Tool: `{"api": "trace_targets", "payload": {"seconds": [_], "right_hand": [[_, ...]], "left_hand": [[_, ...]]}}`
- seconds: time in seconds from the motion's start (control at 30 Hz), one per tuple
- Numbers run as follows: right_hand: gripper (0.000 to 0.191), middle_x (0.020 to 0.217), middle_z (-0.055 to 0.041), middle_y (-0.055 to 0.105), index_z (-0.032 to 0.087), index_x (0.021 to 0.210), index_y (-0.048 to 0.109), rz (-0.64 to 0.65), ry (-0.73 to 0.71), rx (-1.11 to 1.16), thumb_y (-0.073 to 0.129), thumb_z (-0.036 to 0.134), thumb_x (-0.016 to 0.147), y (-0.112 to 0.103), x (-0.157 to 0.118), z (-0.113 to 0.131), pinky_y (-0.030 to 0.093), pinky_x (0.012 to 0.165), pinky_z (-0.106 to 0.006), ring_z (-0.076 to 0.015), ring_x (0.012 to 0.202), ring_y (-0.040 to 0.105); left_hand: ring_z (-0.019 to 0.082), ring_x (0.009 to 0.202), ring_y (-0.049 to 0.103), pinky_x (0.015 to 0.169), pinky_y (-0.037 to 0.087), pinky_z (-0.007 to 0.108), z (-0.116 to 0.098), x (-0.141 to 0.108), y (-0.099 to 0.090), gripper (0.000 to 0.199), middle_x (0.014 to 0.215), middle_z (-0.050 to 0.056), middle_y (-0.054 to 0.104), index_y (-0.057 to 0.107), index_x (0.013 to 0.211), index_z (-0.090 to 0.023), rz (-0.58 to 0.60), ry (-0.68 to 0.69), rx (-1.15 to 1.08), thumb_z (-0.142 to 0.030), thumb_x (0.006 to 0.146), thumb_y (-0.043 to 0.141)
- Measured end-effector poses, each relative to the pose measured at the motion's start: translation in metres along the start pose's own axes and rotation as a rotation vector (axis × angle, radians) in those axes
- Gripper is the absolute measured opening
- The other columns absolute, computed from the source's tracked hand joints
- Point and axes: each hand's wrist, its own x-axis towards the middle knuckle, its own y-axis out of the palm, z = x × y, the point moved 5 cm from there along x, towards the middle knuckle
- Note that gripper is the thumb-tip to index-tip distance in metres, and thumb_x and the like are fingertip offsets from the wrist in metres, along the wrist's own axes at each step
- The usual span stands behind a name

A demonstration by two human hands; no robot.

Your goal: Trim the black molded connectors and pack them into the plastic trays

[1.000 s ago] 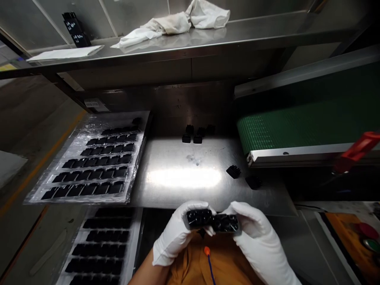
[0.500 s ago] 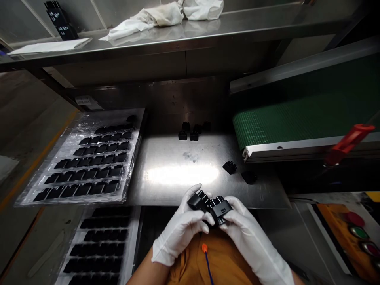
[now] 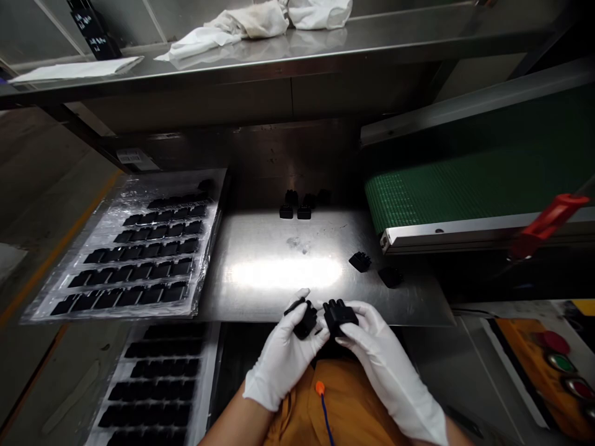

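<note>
In white gloves, both of my hands are above the front edge of the metal table. My left hand is closed around a black plastic connector, which tilts between thumb and fingers. Another black connector, with several stubby prongs pointing up, is gripped by my right hand. A small gap separates the two parts. Farther right on the table lie two loose black connectors. A small cluster of similar connectors stands toward the back.
At left, a plastic-wrapped tray carries rows of black parts; another tray lies below it. A green conveyor belt with a red-handled tool is at right. White cloths rest on the shelf above. An orange button box is lower right.
The two connectors have been turned in my fingers and moved apart. My left thumb has shifted up onto its part, and the right part now shows its prongs upright.
</note>
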Motion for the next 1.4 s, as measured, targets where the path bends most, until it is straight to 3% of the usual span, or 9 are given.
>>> {"api": "trace_targets", "payload": {"seconds": [0.13,0.33,0.5,0.7,0.9,1.0,1.13,1.2,1.4], "right_hand": [[0.040,0.086,-0.0025,0.070,0.022,0.086,0.059,-0.090,-0.042,-0.066,0.083,0.038,0.059,0.002,0.011,-0.015,0.054,0.074,-0.033,-0.0211,0.086,0.066],[0.028,0.104,-0.0105,0.067,0.022,0.066,0.051,-0.169,-0.158,-0.472,0.072,0.038,0.069,0.002,0.022,-0.032,0.048,0.089,-0.039,-0.0251,0.101,0.062],[0.032,0.107,-0.0127,0.063,0.022,0.061,0.044,-0.216,-0.196,-0.746,0.065,0.042,0.074,0.004,0.023,-0.025,0.048,0.072,-0.034,-0.0226,0.085,0.062],[0.026,0.100,-0.0060,0.065,0.021,0.088,0.061,-0.059,-0.122,-0.821,0.061,0.045,0.078,0.012,0.019,-0.021,0.046,0.066,-0.032,-0.0187,0.073,0.061],[0.026,0.118,-0.0042,0.064,0.027,0.104,0.068,0.182,-0.214,-0.734,0.059,0.028,0.080,0.007,0.010,-0.011,0.050,0.083,-0.035,-0.0200,0.087,0.064],[0.031,0.122,-0.0031,0.063,0.035,0.113,0.063,-0.012,-0.384,-0.742,0.059,0.031,0.083,-0.022,0.016,0.022,0.050,0.091,-0.040,-0.0258,0.108,0.060],[0.045,0.125,-0.0113,0.053,0.024,0.124,0.053,-0.704,-0.784,-0.888,0.061,0.038,0.083,-0.091,0.018,0.111,0.048,0.094,-0.041,-0.0266,0.111,0.055],[0.065,0.135,-0.0179,0.046,0.015,0.131,0.048,-1.017,-0.865,-1.047,0.069,0.042,0.075,-0.123,0.023,0.151,0.042,0.102,-0.044,-0.0308,0.120,0.050],[0.079,0.121,-0.0175,0.061,0.013,0.128,0.045,-0.910,-0.705,-1.593,0.073,0.055,0.067,-0.180,0.078,0.200,0.026,0.104,-0.039,-0.0286,0.122,0.048]], "left_hand": [[0.024,0.111,0.062,0.098,0.050,0.039,0.002,0.009,-0.002,0.020,0.112,0.010,0.069,0.066,0.104,-0.013,0.010,-0.022,-0.121,-0.024,0.092,0.055],[0.029,0.117,0.060,0.100,0.049,0.047,0.005,0.021,-0.008,0.022,0.113,0.009,0.071,0.067,0.101,-0.016,0.029,-0.020,-0.151,-0.030,0.089,0.056],[0.022,0.116,0.060,0.099,0.049,0.035,0.008,0.026,-0.009,0.018,0.111,0.007,0.072,0.067,0.096,-0.017,-0.002,-0.042,-0.190,-0.023,0.087,0.053],[0.025,0.108,0.064,0.102,0.047,0.041,0.015,0.026,-0.008,0.036,0.104,0.008,0.072,0.064,0.115,-0.016,0.056,-0.142,-0.045,-0.027,0.081,0.060],[0.021,0.115,0.061,0.108,0.040,0.034,0.010,0.029,-0.029,0.042,0.108,0.003,0.072,0.063,0.090,-0.024,-0.050,0.029,0.219,0.003,0.059,0.070],[0.027,0.120,0.059,0.105,0.045,0.044,0.014,0.028,-0.028,0.023,0.110,0.007,0.070,0.057,0.078,-0.023,-0.102,-0.050,0.163,-0.009,0.067,0.070],[0.033,0.124,0.057,0.098,0.050,0.053,0.018,0.027,-0.018,0.018,0.117,0.012,0.067,0.051,0.070,-0.020,-0.179,-0.259,-0.085,-0.031,0.083,0.058],[0.032,0.122,0.058,0.098,0.051,0.052,0.014,0.033,-0.019,0.020,0.118,0.012,0.067,0.055,0.077,-0.019,-0.195,-0.265,-0.150,-0.037,0.086,0.059],[0.023,0.096,0.068,0.090,0.057,0.041,-0.002,0.076,-0.042,0.016,0.100,0.009,0.069,0.062,0.091,-0.014,-0.084,-0.101,0.132,-0.010,0.078,0.070]]}}
